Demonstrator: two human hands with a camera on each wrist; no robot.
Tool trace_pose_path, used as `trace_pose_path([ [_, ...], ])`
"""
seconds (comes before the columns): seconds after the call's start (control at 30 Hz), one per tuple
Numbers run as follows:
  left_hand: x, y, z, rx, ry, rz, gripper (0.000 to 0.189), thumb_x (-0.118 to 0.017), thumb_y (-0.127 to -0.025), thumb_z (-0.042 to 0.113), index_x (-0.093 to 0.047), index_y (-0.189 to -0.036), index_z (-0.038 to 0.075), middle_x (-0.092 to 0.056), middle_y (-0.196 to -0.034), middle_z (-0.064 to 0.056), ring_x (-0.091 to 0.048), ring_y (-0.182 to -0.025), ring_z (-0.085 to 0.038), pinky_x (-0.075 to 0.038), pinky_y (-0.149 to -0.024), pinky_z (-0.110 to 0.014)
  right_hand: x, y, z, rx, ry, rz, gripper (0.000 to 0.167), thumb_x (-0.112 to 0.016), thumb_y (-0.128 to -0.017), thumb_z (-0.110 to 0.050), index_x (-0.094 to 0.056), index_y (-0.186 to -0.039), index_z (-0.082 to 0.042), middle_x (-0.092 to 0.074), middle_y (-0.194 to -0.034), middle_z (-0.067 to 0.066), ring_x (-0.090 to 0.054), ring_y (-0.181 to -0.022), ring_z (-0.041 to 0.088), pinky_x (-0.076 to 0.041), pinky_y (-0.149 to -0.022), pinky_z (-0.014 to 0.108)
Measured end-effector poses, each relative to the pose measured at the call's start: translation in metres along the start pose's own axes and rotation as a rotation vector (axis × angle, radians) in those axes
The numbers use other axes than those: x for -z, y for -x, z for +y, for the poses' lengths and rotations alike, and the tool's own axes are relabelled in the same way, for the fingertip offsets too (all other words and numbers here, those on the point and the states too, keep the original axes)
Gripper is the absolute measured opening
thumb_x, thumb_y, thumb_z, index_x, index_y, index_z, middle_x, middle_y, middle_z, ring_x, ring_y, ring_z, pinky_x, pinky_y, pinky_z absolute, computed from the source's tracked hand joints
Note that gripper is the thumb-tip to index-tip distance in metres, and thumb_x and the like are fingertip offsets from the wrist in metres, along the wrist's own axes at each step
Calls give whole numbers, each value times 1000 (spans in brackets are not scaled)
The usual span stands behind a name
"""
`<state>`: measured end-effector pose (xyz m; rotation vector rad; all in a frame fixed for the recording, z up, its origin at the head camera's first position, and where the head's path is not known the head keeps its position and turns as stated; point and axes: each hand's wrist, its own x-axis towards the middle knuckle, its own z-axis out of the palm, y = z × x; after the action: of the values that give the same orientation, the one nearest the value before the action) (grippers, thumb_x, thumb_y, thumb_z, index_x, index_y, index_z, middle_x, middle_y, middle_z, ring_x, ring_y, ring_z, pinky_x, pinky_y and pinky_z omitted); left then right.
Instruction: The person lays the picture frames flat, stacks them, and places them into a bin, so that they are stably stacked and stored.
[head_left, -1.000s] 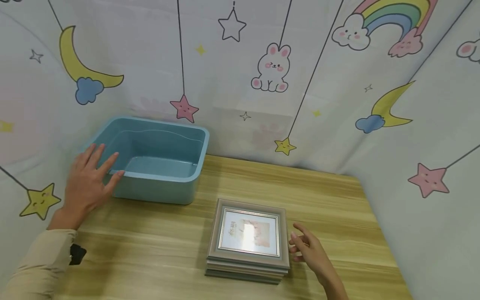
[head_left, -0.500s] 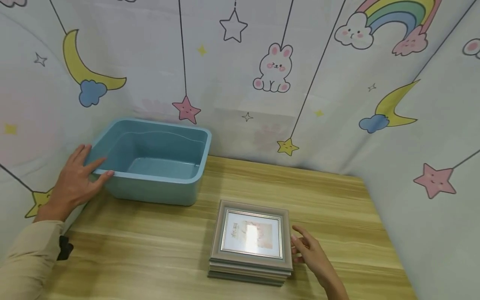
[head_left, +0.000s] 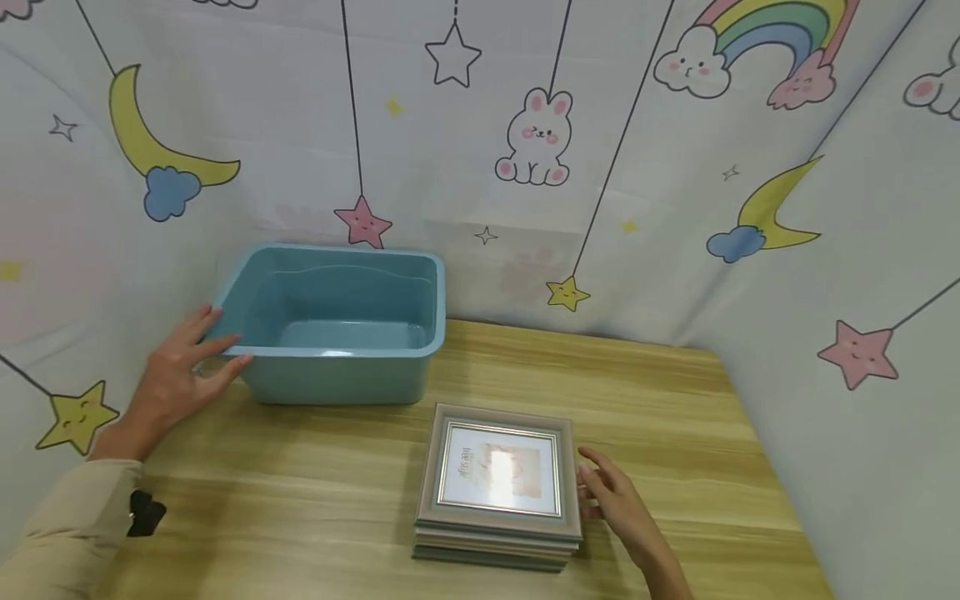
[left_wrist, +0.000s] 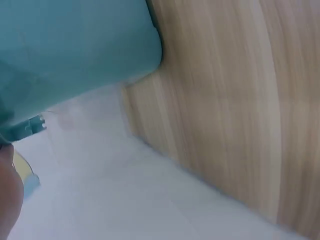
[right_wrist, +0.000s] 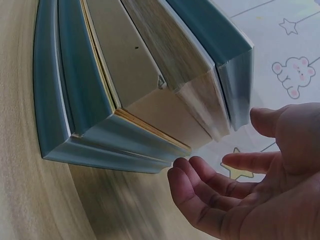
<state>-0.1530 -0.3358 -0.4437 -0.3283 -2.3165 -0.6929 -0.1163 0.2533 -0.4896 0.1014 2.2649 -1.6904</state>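
My left hand (head_left: 174, 379) grips the front left corner of a blue plastic bin (head_left: 333, 379), with its thumb along the front rim and fingers over the edge. Only a bit of this hand (left_wrist: 9, 187) shows in the left wrist view, under the rim. In front of the bin, to the right, lies a stack of picture frames (head_left: 442, 471), the top one face up with a glazed insert. My right hand (head_left: 618, 504) is beside the stack's right side, fingers loosely bent and nothing in them. In the right wrist view its fingertips come close to the frames' edges (right_wrist: 145, 107).
The bin stands on a wood-grain table (head_left: 645, 392), up against the back curtain (head_left: 480, 167). Curtain printed with stars, moons and a rabbit also closes off both sides. A small black object (head_left: 146, 512) shows by the left cuff.
My left hand came down onto the bin's left corner, and the bin has since slid right and turned slightly. The right hand and the stack of frames have stayed nearly in place.
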Motion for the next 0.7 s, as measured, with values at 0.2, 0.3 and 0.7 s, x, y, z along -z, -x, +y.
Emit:
trace_pose_path([
  [0.2, -20, -5, 23, -120, 114, 20, 28, -82, -74, -3, -75, -101, -6, -61, -128, -34, -43, -144, -29, -25, -111, -6, -1, -1, 4, -18, -17, -4, 52, -49, -105, -27, -37, -152, -8, -54, -112, 10, -56, -92, 17, -55, -75, 32],
  [0.3, -30, -11, 34, -175, 141, 12, 28, -81, -71, -10, -75, -98, -6, -62, -124, -36, -44, -143, -24, -26, -109, -5, -1, -1, 5, -19, -13, -6, 52, -49, -105, -27, -37, -152, -8, -54, -113, 11, -56, -93, 17, -55, -75, 32],
  [0.7, -68, -36, 82, -223, 130, -186, 26, -78, -78, -7, -76, -103, -3, -64, -128, -29, -51, -128, -51, -53, -96, -47, -4, 0, 5, -17, -14, 13, 51, -49, -105, -27, -39, -151, -7, -57, -115, 13, -58, -93, 18, -56, -75, 33],
])
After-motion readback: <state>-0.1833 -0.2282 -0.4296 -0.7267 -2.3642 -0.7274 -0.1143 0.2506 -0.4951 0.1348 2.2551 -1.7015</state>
